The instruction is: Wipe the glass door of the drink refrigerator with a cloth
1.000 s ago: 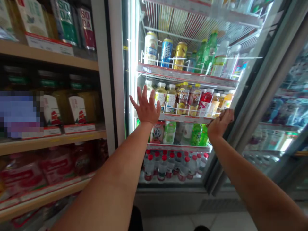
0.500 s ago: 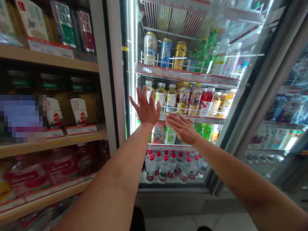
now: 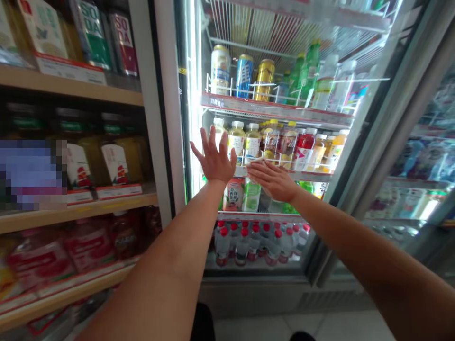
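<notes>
My left hand (image 3: 217,163) is raised with its fingers spread, palm toward the glass door (image 3: 355,156) of a lit drinks cooler. It appears to rest flat on the glass and holds nothing. To its right, my right hand (image 3: 275,182) lies flat and slanted, fingers together, over a thin pale cloth (image 3: 256,162) against the glass. Only a strip of the cloth shows past the fingers; the rest is hidden under the hand. Behind the hands stand tea bottles (image 3: 252,142) and, lower, a pink-labelled carton or bottle (image 3: 233,195).
Wooden shelves (image 3: 124,92) with juice bottles and soda packs stand close at my left. Inside the cooler are cans (image 3: 244,76), green bottles (image 3: 313,64) and several red-capped water bottles (image 3: 242,246). A metal door frame (image 3: 387,123) rises at the right, with another cooler beyond.
My right hand has shifted slightly right and up across the glass with the cloth under it. My left hand stays in nearly the same place.
</notes>
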`<state>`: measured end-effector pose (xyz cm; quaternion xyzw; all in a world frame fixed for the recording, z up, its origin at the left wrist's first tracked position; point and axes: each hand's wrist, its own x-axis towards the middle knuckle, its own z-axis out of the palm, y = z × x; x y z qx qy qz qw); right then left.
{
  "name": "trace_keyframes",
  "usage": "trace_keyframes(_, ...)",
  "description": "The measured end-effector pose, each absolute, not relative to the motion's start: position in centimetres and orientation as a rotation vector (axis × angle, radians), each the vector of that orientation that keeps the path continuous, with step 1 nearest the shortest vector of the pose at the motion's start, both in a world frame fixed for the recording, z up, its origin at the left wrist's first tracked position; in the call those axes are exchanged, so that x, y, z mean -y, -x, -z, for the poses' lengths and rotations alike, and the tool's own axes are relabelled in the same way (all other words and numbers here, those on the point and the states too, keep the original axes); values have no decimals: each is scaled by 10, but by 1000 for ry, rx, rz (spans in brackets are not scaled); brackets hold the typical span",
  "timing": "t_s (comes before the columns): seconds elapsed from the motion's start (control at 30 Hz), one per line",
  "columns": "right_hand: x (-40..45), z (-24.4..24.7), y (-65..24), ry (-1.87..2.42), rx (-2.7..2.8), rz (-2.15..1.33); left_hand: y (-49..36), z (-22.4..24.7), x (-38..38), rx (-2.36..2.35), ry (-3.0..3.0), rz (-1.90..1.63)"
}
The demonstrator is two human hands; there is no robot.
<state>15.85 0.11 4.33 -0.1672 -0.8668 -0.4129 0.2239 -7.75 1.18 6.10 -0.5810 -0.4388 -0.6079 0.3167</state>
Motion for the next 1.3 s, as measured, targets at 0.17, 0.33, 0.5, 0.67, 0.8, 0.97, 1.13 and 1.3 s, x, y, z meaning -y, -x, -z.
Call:
trace_keyframes(0.17, -12, -106, -149, 662, 1946, 1029, 77, -61, -11, 1149, 1520, 1616)
trace_keyframes(0.33, -18, -99, -125, 669, 1755, 962, 78, -61, -14, 1132, 1506, 1600)
trace_keyframes(0.5, -11, -72, -115, 568, 2108, 1079, 78, -61, -13, 1142, 1499, 1589)
trace_keyframes(0.67, -9, -72, -116, 556, 2111, 1133, 78, -61, -13, 1164, 1512, 1579)
trace_keyframes(0.8, -11, -85, -126, 560, 2041, 1132, 78, -60, -14, 1160, 1487, 1563)
trace_keyframes(0.97, -20, -96, -147, 703, 1587, 973, 78, -60, -14, 1158, 1488, 1578)
trace_keyframes(1.13, -27, -92, -155, 746, 1381, 901, 79, -60, -15, 1153, 1505, 1589)
trace_keyframes(1.3, -24, -84, -151, 741, 1410, 878, 79, -60, -15, 1156, 1523, 1596)
